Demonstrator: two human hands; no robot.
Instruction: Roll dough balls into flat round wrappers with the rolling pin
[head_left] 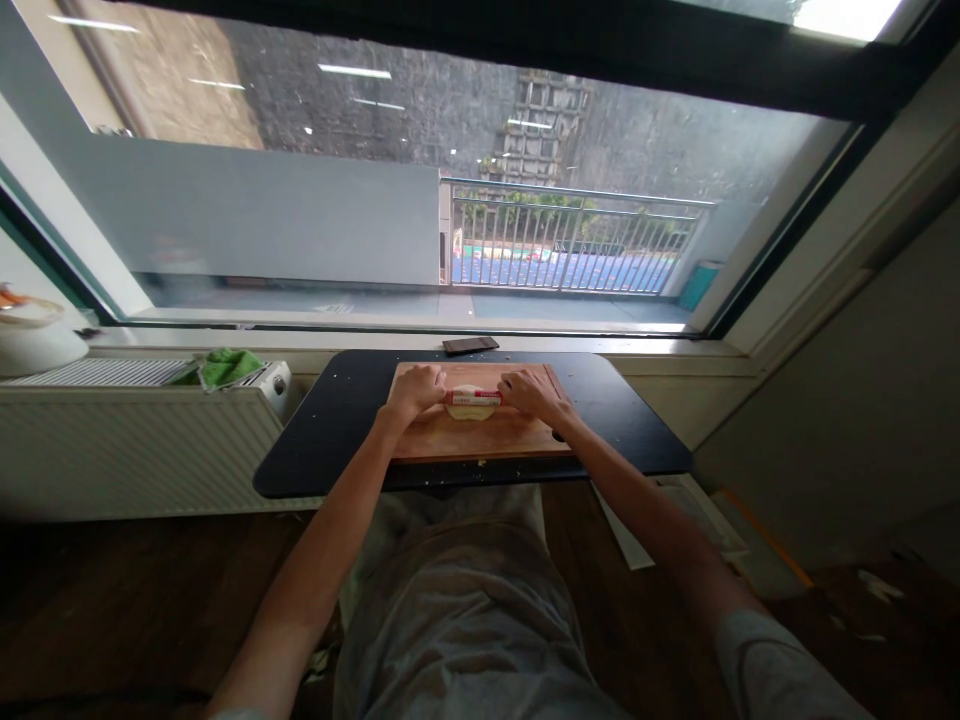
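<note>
A rolling pin (474, 398) with a red-and-white label lies crosswise over a flat, pale round of dough (469, 412). The dough rests on a wooden cutting board (480, 440). My left hand (420, 388) is closed around the pin's left end, and my right hand (531, 392) grips the right end. Both arms reach forward, and the fingers partly hide the pin's ends. Beneath the board is a small black table (622, 430) with rounded corners and a few pale crumbs on it.
Against the window sill, a dark flat slab (470, 345) lies beyond the board. A white radiator (150, 440) stands at left, with a green cloth (225, 368) on top. A white container (37, 335) sits at far left. The large window (300, 230) rises behind the table.
</note>
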